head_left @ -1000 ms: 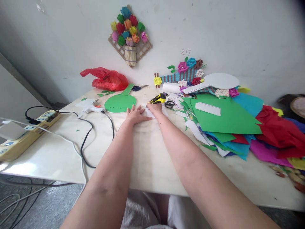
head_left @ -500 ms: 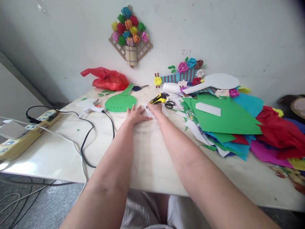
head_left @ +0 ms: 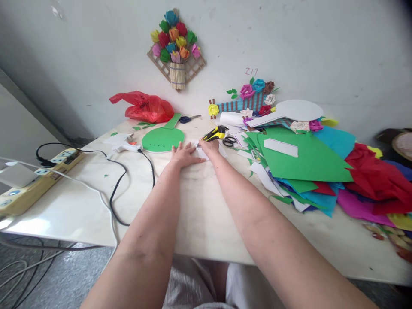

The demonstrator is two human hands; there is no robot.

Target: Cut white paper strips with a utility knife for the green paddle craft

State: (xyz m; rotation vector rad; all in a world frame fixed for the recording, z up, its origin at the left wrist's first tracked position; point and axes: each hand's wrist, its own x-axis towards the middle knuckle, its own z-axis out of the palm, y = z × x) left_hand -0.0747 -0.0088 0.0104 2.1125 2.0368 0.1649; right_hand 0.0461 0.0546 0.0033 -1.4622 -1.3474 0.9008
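Observation:
My left hand (head_left: 185,155) presses flat on the tabletop (head_left: 212,223), fingers spread, its fingertips at the left edge of a small white paper piece (head_left: 222,150). My right hand (head_left: 209,148) is closed over that paper, fingers pinched together. From its far side a yellow and black utility knife (head_left: 215,134) sticks out, pointing up and right. Something small and dark shows by the fingertips; the grip is partly hidden. Black-handled scissors (head_left: 229,141) lie just right of the knife. A round green paper-covered shape (head_left: 163,139) with a handle lies beyond my left hand.
At the left are a white glue gun (head_left: 127,148), its black cable, and a power strip (head_left: 38,182). A red plastic bag (head_left: 148,107) rests near the wall. Green sheets (head_left: 305,159), paper scraps and a white fan-shaped board (head_left: 299,110) pile up at the right.

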